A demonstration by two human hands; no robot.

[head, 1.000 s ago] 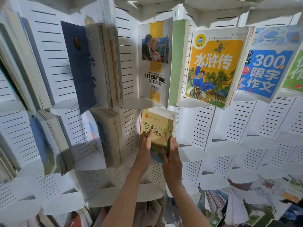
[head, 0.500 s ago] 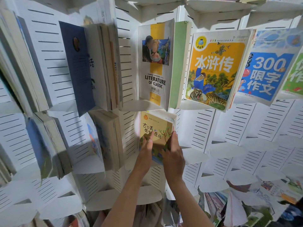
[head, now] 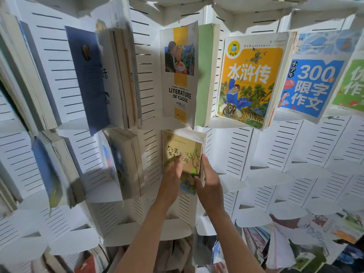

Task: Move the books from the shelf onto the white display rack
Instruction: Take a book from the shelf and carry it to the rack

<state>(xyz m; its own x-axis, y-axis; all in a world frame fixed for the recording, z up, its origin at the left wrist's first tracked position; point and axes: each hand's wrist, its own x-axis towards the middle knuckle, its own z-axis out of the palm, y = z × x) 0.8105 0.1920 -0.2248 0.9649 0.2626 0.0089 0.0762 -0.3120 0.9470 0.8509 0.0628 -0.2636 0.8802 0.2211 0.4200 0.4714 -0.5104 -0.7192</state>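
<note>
yellow book [head: 182,154] on white rack [head: 275,146], both hands: left hand [head: 173,170] flat, right hand [head: 208,180] gripping edge.

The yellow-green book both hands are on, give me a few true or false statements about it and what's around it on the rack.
1. Both hands are on the yellow-green book. True: the left hand lies on its cover and the right hand grips its right edge.
2. It sits directly below the Literature of Classic book. True.
3. The tiger-cover book is left of the Literature of Classic book. False: it is to the right.
4. The rack pockets right of the yellow-green book are full. False: they hold nothing.
</note>
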